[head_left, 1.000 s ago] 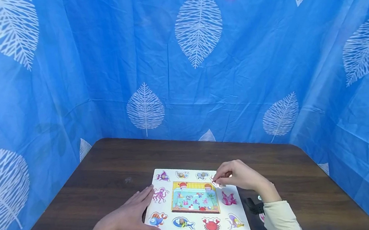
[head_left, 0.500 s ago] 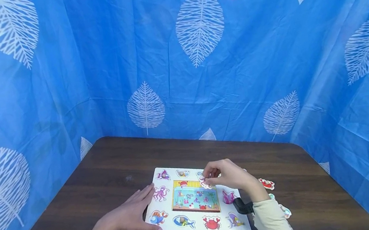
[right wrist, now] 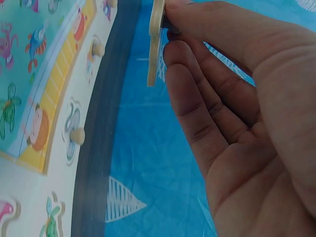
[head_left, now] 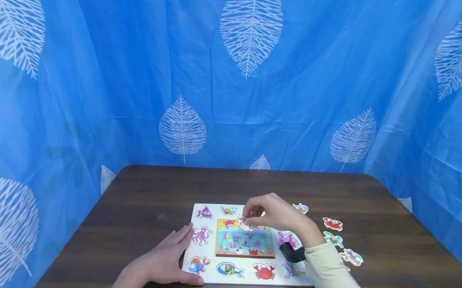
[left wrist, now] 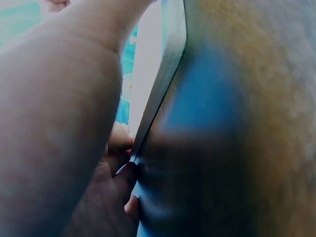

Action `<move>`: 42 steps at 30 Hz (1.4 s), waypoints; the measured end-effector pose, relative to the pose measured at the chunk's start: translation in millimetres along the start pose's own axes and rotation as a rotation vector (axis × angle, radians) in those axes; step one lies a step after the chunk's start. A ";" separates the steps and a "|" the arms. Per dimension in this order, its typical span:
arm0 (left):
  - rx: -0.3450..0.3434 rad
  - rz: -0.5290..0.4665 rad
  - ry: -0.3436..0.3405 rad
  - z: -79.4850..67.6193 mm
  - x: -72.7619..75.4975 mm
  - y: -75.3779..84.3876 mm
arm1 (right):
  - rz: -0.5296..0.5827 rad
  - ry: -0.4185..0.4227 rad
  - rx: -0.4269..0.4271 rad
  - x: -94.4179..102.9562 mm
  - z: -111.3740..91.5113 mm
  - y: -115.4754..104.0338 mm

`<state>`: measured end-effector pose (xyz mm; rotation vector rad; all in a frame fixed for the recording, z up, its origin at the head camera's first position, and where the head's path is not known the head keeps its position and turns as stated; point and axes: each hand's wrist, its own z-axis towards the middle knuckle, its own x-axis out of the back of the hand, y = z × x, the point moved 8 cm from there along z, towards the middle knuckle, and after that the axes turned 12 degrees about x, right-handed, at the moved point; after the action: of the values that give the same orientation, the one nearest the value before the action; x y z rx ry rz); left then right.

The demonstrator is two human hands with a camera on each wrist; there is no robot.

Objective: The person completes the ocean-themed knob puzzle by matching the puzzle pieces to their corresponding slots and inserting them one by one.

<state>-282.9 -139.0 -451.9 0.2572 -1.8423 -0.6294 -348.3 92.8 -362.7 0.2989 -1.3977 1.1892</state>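
A white wooden peg puzzle board (head_left: pixel 213 283) with sea-animal shapes round a picture of an aquarium lies on the table. My left hand (head_left: pixel 159 263) rests at its left side, fingers along the left edge and thumb at the front edge; in the left wrist view fingertips touch the board's edge (left wrist: pixel 170 54). My right hand (head_left: pixel 276 215) pinches a wooden puzzle piece (head_left: pixel 245 224) above the picture's upper edge. The right wrist view shows this piece (right wrist: pixel 155 44) edge-on between thumb and fingers, apart from the board, its printed face hidden.
Several loose pieces lie right of the board, among them a red crab piece (head_left: pixel 333 223), a green one (head_left: pixel 333 239) and a pale one (head_left: pixel 351 257). Pieces with knobs, such as the blue fish (head_left: pixel 230 270), sit in the board. A blue leaf-patterned curtain (head_left: pixel 216 93) surrounds the table (head_left: pixel 167 185).
My right hand has moved left over the board with the puzzle piece, uncovering loose pieces on the right. My left hand has stayed at the board's edge. The head view has tilted slightly.
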 end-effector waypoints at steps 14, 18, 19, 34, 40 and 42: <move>-0.008 -0.001 -0.005 -4.1 -0.9 3.4 | 0.002 0.012 0.019 -17.2 16.2 -13.9; -0.004 0.004 0.003 -4.3 -1.5 2.6 | -0.003 0.021 0.030 -21.7 20.3 -18.3; -0.003 0.006 0.005 -4.3 -1.6 2.4 | -0.003 0.024 0.034 -22.8 21.6 -19.5; -0.020 0.022 0.025 -3.7 -1.2 3.6 | 0.012 0.049 0.024 -36.6 38.5 -26.2; -0.004 0.026 0.024 -4.3 -1.3 3.1 | 0.035 0.042 0.014 -44.2 46.3 -28.6; -0.007 0.025 0.023 -4.6 -1.2 3.4 | 0.041 0.037 0.001 -47.5 48.5 -28.7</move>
<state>-277.8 -136.9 -449.9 0.2357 -1.8179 -0.6135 -342.9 20.9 -378.3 0.2485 -1.3765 1.2232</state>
